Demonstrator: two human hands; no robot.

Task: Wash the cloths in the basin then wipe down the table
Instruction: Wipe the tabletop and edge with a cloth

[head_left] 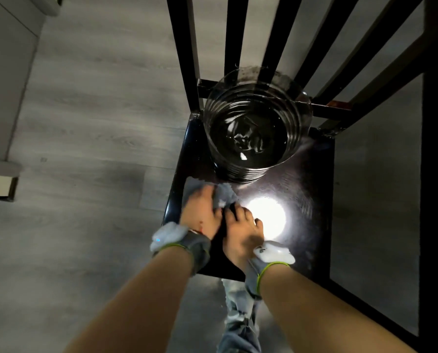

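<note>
Two bare forearms reach in from the bottom edge, each with a grey wristband (200, 247) edged in green that carries a white pod. Between them, lower down, a leg in light jeans (241, 317) shows over the floor.

The left hand (202, 212) lies on top of the cloth (225, 196), fingers reaching forward and pressing it flat onto the surface (307, 189). The right hand (241, 225) sits just beside it, its bent fingertips touching the cloth's near right edge; blur hides whether they pinch the cloth or only rest on it.

The cloth is pale grey, rumpled and looks wet. It sits at the near left part of the black, glossy surface, just short of the basin (238, 174). A bright round glare (266, 220) shines on the surface right of the hands.

The basin is clear, round and ridged, and holds rippling water (251, 138). It stands at the far side of the surface, against a row of black upright slats (284, 34).

A grey wood-look floor (98, 123) spreads to the left, with pale cabinet (6, 72) at the far left edge.
</note>
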